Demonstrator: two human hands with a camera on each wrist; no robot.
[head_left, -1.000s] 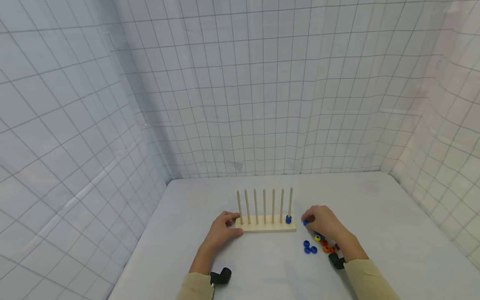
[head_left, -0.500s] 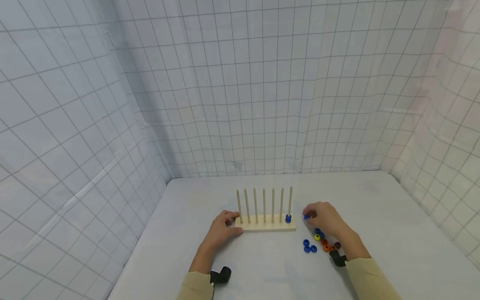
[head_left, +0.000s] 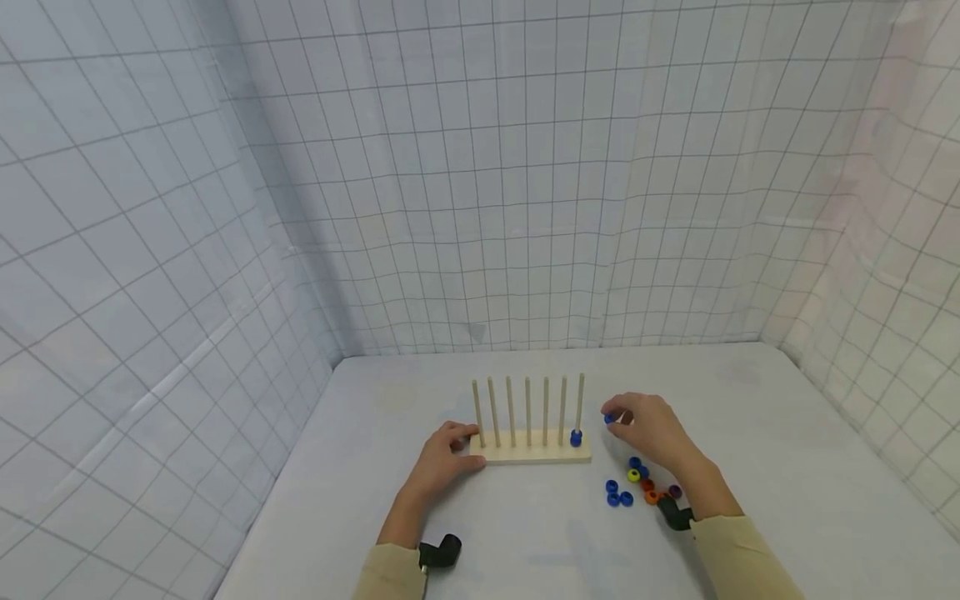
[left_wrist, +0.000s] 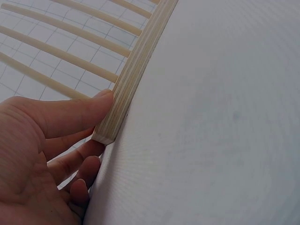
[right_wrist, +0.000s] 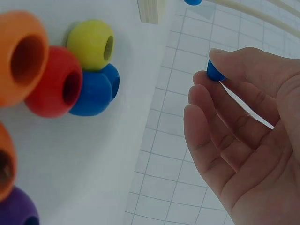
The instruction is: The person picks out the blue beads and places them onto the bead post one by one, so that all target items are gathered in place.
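A pale wooden board with several upright pegs (head_left: 530, 454) stands on the table. My left hand (head_left: 437, 461) grips its left end; in the left wrist view the thumb (left_wrist: 70, 115) lies on the front edge, fingers behind. Blue beads (head_left: 576, 438) sit at the foot of the rightmost peg. My right hand (head_left: 651, 429) pinches a blue bead (right_wrist: 214, 71) between thumb and fingertips, raised to the right of the board. Below that hand lie loose beads: blue ones (head_left: 613, 499), a yellow one (head_left: 633, 475), and a red one (right_wrist: 54, 82).
Orange beads (head_left: 652, 497) and a purple bead (head_left: 675, 492) lie near the right wrist. A black wrist camera (head_left: 441, 552) is on the left wrist. Grid-patterned white curtains (head_left: 510, 208) rise behind the white table (head_left: 525, 542) and along both sides.
My right hand has picked a blue bead up from the table and lifted it away from the loose beads. The left hand keeps its grip on the board's end.
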